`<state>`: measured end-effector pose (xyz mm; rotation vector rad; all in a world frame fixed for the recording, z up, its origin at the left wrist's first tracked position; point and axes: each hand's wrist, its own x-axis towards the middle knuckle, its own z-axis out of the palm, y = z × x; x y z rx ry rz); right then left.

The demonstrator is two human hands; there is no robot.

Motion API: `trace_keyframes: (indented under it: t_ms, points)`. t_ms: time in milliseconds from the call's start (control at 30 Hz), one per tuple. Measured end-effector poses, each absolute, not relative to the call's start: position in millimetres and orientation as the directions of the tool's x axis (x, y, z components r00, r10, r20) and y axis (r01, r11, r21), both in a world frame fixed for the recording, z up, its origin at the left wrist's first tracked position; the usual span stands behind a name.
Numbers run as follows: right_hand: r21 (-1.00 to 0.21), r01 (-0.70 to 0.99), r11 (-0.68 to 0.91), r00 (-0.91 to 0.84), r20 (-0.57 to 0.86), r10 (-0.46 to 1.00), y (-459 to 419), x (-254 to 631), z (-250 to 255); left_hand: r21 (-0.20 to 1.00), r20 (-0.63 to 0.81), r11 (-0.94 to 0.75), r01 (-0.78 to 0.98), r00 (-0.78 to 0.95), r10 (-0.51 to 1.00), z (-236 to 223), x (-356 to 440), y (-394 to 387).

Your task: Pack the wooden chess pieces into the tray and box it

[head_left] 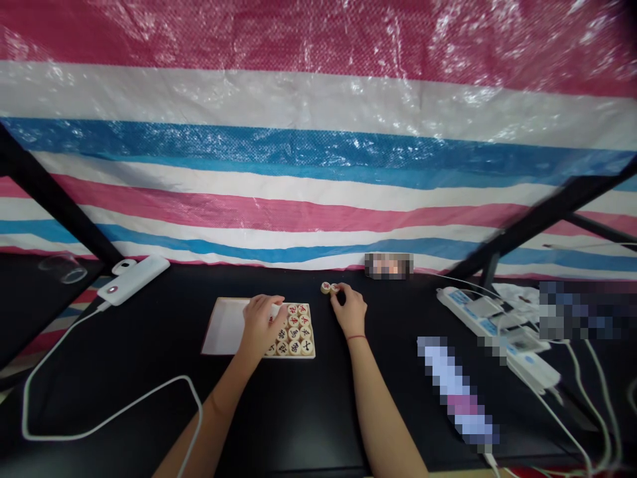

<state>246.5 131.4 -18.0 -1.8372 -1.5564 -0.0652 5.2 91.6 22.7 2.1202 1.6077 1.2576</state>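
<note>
A shallow box (313, 353) lies on the black table, its lid or pale flap spread to the left. Round Chinese chess pieces (294, 333) sit in rows inside, marked in red and black characters. My left hand (261, 320) hovers over or rests on the box's left part and hides some pieces; its thumb stands apart from the fingers, and nothing shows in it. To the right of the box, my right hand (350, 308) has its thumb and forefinger closed on a Chinese chess piece (334, 288). Another chess piece (325, 287) lies beside that one on the table.
A white power bank (134, 280) with a long cable lies at the left. At the right are a white power strip (478, 323) with several cables and a blurred object (458, 392). Striped sheeting (298, 199) hangs behind. A clear cup (73, 270) lies far left.
</note>
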Motion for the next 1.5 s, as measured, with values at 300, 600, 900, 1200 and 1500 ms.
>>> trace_keyframes:
  t_ms: [300,600,900,1200,1500]
  points:
    - [-0.712,0.686,0.149,0.149,0.338,0.929,105,196,1,0.276,0.259,-0.193,0.941,0.121,0.958,33,25,97]
    - [-0.759,0.628,0.170,0.124,0.314,0.941,100,176,2,0.281,0.145,-0.153,0.948,0.116,0.983,35,39,94]
    - [-0.727,0.597,0.338,0.093,0.482,0.871,96,180,12,0.512,0.245,-0.131,0.849,0.002,0.970,40,37,93]
    - [-0.653,0.564,0.505,-0.045,0.587,0.808,89,170,24,0.836,0.267,-0.238,0.494,0.012,0.964,37,26,89]
    - [-0.640,0.672,0.374,0.237,0.664,0.710,104,205,18,0.913,0.266,-0.221,0.342,-0.092,0.959,30,32,88]
